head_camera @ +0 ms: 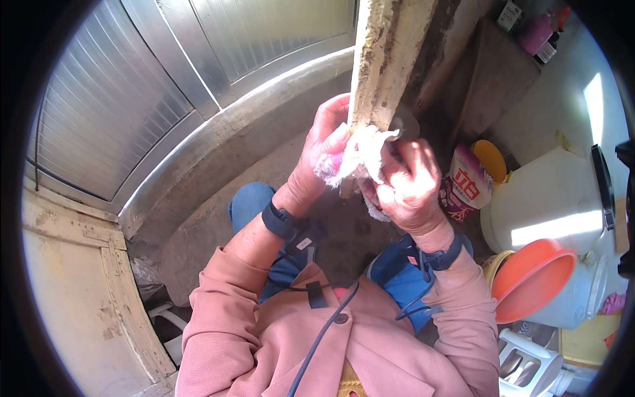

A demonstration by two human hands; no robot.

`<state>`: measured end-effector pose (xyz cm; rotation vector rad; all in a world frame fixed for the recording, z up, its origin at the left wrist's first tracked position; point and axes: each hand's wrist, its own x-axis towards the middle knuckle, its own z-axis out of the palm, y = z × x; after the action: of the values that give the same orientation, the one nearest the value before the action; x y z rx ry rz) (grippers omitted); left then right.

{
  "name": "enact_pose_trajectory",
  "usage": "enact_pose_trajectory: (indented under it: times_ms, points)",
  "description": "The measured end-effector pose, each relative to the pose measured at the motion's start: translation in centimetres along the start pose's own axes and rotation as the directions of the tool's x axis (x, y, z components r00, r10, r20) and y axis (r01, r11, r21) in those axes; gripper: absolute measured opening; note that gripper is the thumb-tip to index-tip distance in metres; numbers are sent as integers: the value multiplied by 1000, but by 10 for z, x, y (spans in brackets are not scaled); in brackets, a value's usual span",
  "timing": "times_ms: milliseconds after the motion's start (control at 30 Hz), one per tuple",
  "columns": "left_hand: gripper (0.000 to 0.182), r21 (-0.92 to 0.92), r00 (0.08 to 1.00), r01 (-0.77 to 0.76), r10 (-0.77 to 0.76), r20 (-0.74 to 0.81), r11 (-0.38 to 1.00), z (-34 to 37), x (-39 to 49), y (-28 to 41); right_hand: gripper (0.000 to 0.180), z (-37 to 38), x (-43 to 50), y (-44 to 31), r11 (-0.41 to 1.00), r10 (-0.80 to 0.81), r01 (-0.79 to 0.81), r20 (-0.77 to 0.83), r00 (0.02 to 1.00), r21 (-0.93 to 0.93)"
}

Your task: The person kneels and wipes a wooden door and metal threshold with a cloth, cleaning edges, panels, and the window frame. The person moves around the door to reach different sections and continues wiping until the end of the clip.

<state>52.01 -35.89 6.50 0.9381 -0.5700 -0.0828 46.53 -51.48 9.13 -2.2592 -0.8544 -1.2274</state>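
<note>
A worn, cream-painted wooden post or door edge (382, 59) with flaking paint comes down from the top centre. Around its lower part lies a white and pink cloth (366, 154). My left hand (325, 144) grips the cloth at the post's left side, its fingers partly behind the wood. On the right side my right hand (412, 186) is closed on the same cloth, and a fold of it hangs below that hand. Both wrists wear dark bands.
Metal-panelled doors (114, 94) stand behind a curved concrete sill (238, 124). To the right are a detergent bag (465, 183), a yellow container (488, 153), a large white bucket (540, 198), an orange basin (536, 283) and a white plastic rack (528, 360). A cream wooden panel (79, 293) stands left.
</note>
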Motion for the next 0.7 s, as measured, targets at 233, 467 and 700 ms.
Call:
enact_pose_trajectory:
  times_ms: [233,467,700]
  points:
    - [70,241,998,-60,60,5,969,-3,-1,-3,51,32,-71,0,997,56,-64,145,988,49]
    - [71,217,998,-50,57,-30,975,6,-4,-5,47,44,-107,5,995,81,-92,220,972,43]
    - [73,220,994,-102,110,-28,970,4,-5,-16,35,51,-140,1,982,159,-182,312,937,45]
